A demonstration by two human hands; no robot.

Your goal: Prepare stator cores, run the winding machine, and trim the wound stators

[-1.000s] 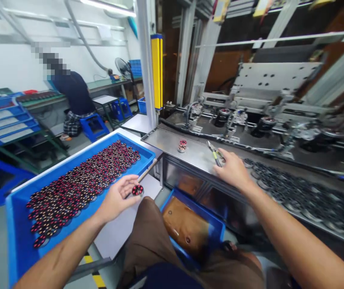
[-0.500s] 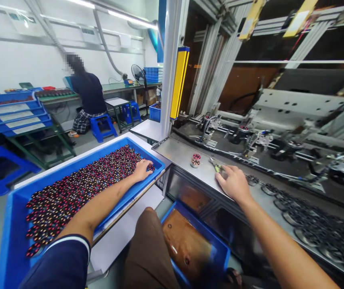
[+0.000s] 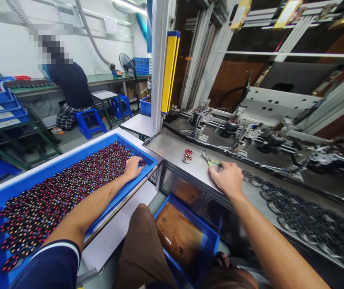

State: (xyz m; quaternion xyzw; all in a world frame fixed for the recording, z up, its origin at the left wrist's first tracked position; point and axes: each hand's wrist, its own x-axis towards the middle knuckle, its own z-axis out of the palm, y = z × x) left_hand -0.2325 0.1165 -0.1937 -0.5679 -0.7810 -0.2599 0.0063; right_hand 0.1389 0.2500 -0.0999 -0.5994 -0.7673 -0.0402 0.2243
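My left hand reaches into the far right end of a blue tray filled with small wound motor stators. Its fingers and thumb close round one black and red stator by the tray's end wall. On the metal worktop, my right hand has its curled fingers on the handles of small green-handled pliers, whose jaws point away to the left. Part of the handles is hidden under the fingers. Left of the pliers, a copper-coloured stator sits by a red one.
Many dark metal rings cover the worktop's right side. Behind stands a machine with fixtures and a yellow light-curtain post. Below, a blue bin holds brown material. A co-worker sits at a far bench.
The whole view has shifted slightly, moving the scene left and a little up. Both hands keep about the same places beside the stator and the pliers.
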